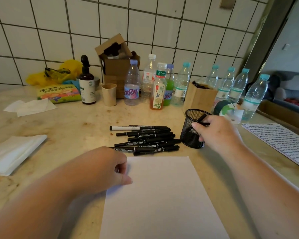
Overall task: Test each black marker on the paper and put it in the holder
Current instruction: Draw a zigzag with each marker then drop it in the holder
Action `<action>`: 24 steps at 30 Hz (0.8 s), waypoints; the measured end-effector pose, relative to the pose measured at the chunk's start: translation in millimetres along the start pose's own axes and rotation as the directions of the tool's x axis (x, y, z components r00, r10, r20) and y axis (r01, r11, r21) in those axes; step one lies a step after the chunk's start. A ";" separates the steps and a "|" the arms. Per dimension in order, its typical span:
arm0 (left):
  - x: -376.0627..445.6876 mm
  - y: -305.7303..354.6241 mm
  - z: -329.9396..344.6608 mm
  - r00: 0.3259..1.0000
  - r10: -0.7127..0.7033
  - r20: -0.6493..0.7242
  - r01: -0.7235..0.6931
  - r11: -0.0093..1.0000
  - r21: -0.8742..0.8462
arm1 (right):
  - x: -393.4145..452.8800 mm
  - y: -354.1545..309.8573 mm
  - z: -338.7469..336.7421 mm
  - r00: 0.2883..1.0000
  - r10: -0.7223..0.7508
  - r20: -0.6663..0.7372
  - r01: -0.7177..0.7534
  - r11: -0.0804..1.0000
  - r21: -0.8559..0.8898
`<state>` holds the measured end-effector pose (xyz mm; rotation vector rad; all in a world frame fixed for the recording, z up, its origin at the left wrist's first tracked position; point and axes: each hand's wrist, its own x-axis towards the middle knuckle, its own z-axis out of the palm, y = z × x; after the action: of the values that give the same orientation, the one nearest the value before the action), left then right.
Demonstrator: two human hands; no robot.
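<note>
A blank white sheet of paper (pixel 162 195) lies on the counter in front of me. Just beyond it is a pile of several black markers (pixel 145 138), one with a white barrel. To their right stands a black mesh holder (pixel 192 128). My right hand (pixel 217 131) grips the holder's right side, fingers wrapped over its rim. A dark marker-like shape shows at the rim by those fingers; I cannot tell whether the hand holds it. My left hand (pixel 102 168) rests on the paper's top left corner, fingers curled, holding nothing that I can see.
Several plastic bottles (pixel 162 87), a spray bottle (pixel 86 83), a beige cup (pixel 109 94) and cardboard boxes (pixel 116 62) line the tiled wall. White napkins (pixel 12 152) lie at left. A sheet covered in black scribbles (pixel 283 140) lies at right.
</note>
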<state>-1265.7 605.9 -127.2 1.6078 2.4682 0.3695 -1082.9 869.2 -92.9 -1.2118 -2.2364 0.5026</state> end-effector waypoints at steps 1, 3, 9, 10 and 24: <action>-0.4 -0.6 0.0 1.000 0.008 -0.001 -0.008 1.000 -0.001 | 0.4 0.3 1.3 1.000 -0.001 0.001 0.001 1.000 0.004; -0.8 -1.3 0.2 1.000 0.020 -0.001 -0.020 1.000 -0.004 | 0.6 -0.6 2.6 1.000 -0.006 0.014 0.006 1.000 0.015; -1.3 -0.7 0.2 1.000 0.021 -0.011 -0.021 1.000 -0.001 | -10.5 -10.8 -1.2 0.998 0.013 0.065 -0.014 1.000 0.012; -1.1 -0.6 0.2 1.000 0.018 -0.016 -0.018 1.000 0.003 | -14.4 -14.2 -2.5 0.999 0.021 0.032 -0.022 1.000 0.018; 10.5 -7.5 -2.8 0.931 -0.162 -0.327 0.163 0.986 -0.025 | -64.4 -65.5 65.0 0.871 -0.401 0.283 0.412 0.911 0.023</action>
<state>-1277.2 612.3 -126.9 1.4252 2.8209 0.6567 -1136.5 775.9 -125.7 -0.6786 -2.6630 0.4866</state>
